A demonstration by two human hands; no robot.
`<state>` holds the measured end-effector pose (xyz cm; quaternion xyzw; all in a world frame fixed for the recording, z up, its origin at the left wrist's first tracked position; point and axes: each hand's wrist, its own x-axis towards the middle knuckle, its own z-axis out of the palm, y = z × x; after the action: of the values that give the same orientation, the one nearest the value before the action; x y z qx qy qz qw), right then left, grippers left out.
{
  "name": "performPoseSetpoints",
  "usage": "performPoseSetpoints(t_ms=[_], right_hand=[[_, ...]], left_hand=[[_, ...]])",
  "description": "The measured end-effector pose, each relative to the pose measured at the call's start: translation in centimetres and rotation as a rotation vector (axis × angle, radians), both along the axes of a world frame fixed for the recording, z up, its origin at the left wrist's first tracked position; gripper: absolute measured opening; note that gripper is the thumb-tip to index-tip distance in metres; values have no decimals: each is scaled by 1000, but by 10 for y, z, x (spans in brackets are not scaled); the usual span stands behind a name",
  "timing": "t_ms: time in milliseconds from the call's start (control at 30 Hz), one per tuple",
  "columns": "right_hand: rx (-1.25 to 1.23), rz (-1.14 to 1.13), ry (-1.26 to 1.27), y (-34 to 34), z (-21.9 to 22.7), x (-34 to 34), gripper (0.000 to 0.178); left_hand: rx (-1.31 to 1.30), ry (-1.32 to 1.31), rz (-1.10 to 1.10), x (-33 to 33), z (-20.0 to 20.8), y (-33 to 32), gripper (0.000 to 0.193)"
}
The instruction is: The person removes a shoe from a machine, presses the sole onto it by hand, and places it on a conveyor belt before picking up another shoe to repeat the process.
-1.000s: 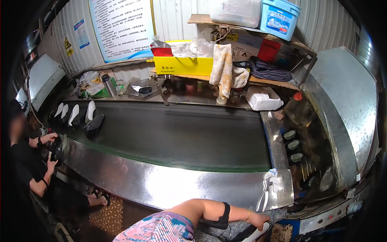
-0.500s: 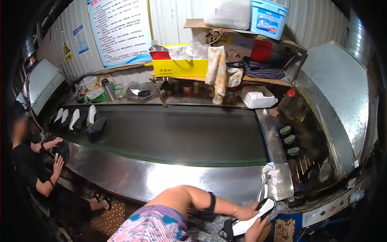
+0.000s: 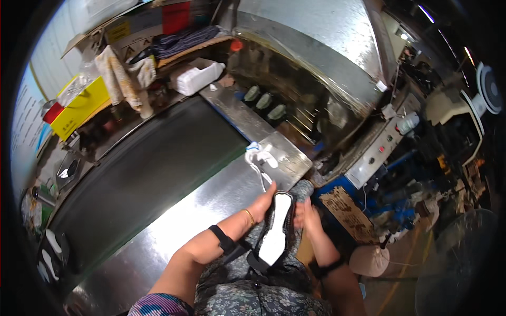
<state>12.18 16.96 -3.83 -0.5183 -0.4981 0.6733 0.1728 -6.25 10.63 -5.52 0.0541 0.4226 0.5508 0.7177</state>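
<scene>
A black shoe upper (image 3: 275, 230) with a white insole facing up lies over my lap, its toe end pointing away from me and a black strap at its near end. My left hand (image 3: 261, 205) is closed on its left edge near the toe, the thumb along the side. Against the opposite edge, my right hand (image 3: 310, 215) has its fingers curled at the black rim. White gloves or cloth with a trailing cord (image 3: 259, 158) lie on the metal ledge just beyond my left hand. A floral apron (image 3: 263, 295) is beneath the shoe.
A dark conveyor belt (image 3: 153, 168) runs behind the shiny metal ledge (image 3: 182, 216), with several shoes (image 3: 52, 250) at its far left. Several shoe lasts (image 3: 263, 101) stand under the metal hood (image 3: 327, 42). A control panel (image 3: 377, 155) and a white fan (image 3: 487, 89) are at right.
My view has swung to the right, and the co-worker at the left is out of it. The shoe now points straight away from me, with a hand on each side.
</scene>
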Motion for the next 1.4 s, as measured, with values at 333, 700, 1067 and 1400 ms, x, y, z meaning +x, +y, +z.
performPoseSetpoints(t_ms=[333,700,1067,1400], right_hand=[[1187,449,-765,11,39,-72,23],[938,786,-201,-127,71,-13,76],[337,-47,250,-5,124,159,71],[1220,-604,-999,161,249,369,60]], left_hand=[[113,1182,-143,12,6,6,51],[-250,-187,726,-51,16,-92,29],[336,468,-103,25,54,-95,29],[366,1441,-291,74,29,-94,15]])
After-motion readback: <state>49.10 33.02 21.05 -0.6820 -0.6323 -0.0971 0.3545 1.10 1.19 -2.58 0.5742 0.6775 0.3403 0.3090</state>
